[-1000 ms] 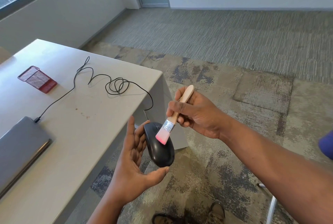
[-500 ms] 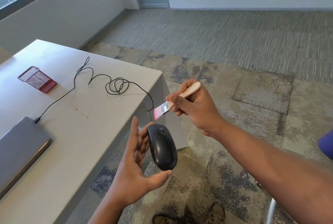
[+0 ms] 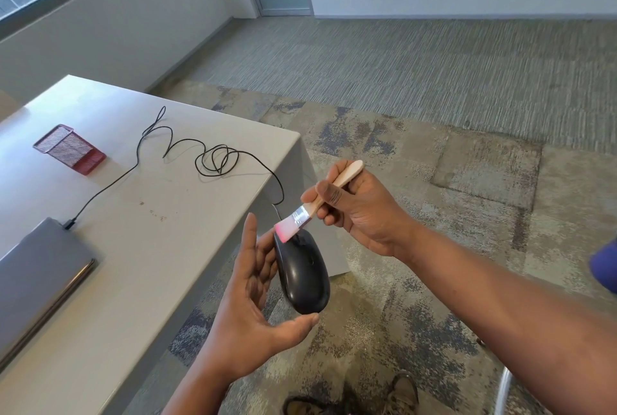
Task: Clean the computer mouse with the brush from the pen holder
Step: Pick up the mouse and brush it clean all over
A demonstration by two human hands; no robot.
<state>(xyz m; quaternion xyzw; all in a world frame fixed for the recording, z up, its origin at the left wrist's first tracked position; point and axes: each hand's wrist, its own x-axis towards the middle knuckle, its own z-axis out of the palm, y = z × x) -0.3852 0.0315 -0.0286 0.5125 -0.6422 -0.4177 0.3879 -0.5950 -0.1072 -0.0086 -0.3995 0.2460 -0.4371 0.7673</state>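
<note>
My left hand cradles a black wired computer mouse, held off the table's right edge with thumb under its rear and fingers along its left side. My right hand grips the wooden handle of a small brush with pink bristles and a metal ferrule. The bristle tip touches the front of the mouse near its scroll wheel. The red mesh pen holder lies on the white table at the far left.
The mouse's black cable loops across the table and plugs into a closed grey laptop at the left edge. Patterned carpet lies below. My shoes and a chair leg show at the bottom.
The brush lifted off the mouse's middle up into the air, then came back down; its bristles now rest on the mouse's front end. My left hand kept the mouse nearly still.
</note>
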